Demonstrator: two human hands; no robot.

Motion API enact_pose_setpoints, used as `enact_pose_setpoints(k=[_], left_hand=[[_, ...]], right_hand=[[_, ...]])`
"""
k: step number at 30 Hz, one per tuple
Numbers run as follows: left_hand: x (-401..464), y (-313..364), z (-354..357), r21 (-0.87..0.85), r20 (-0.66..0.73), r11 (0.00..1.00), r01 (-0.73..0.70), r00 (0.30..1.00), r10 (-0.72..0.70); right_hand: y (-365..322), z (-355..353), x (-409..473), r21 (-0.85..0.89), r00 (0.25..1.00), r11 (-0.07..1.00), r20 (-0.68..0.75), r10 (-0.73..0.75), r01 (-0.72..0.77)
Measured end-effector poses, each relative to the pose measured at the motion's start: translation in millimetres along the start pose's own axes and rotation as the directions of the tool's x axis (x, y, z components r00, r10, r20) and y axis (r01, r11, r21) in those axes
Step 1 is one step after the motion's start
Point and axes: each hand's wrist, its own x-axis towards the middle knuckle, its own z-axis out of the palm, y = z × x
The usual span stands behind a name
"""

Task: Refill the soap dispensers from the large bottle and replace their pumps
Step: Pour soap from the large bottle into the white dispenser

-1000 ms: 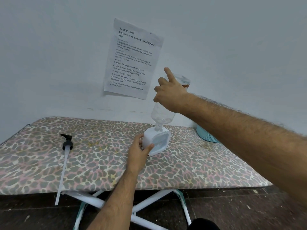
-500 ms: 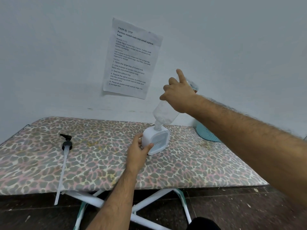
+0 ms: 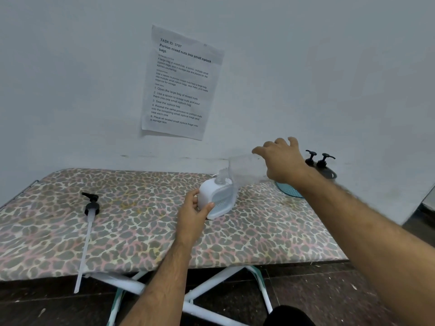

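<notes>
Left hand (image 3: pixel 193 213) grips the white squarish plastic dispenser (image 3: pixel 216 197); right hand (image 3: pixel 281 161) holds the blurred clear bottle (image 3: pixel 242 171) tilted, mouth at its top.

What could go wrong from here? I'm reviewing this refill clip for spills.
1. The clear bottle is motion-blurred and tipped low, its neck at the white dispenser opening; soap may miss and wet the patterned table.
2. Only the left hand steadies the dispenser, so a nudge from the bottle might tip it.
3. The loose pump has its tube overhanging the table edge and could get knocked off.
</notes>
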Motion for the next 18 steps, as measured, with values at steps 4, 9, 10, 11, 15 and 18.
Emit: enact_pose_setpoints(k=[4,9,10,11,15,18], left_hand=[[0,0,0,0.006,-0.006,1.000,-0.001,1.000,0.001],[-2,3,1,0.001,-0.026,1.000,0.011,1.000,-0.011],[-2,3,1,-0.003,-0.030,1.000,0.012,0.999,-0.012],[-3,4,1,-0.008,-0.032,1.000,0.011,0.999,-0.012],[-3,5,1,-0.010,-0.027,1.000,0.023,0.999,-0.023],[-4,6,1,-0.001,-0.025,1.000,0.030,0.999,-0.030]], right_hand=[[8,17,-12,0.118,0.997,0.991,0.046,0.059,-0.064],[13,37,-30,0.271,0.984,0.949,0.116,0.136,-0.163],[13,40,-34,0.308,0.981,0.934,0.131,0.144,-0.178],[13,43,-38,0.351,0.978,0.917,0.144,0.149,-0.191],[8,55,-54,0.549,0.968,0.800,0.185,0.168,-0.243],[3,66,-64,0.701,0.958,0.654,0.216,0.189,-0.286]])
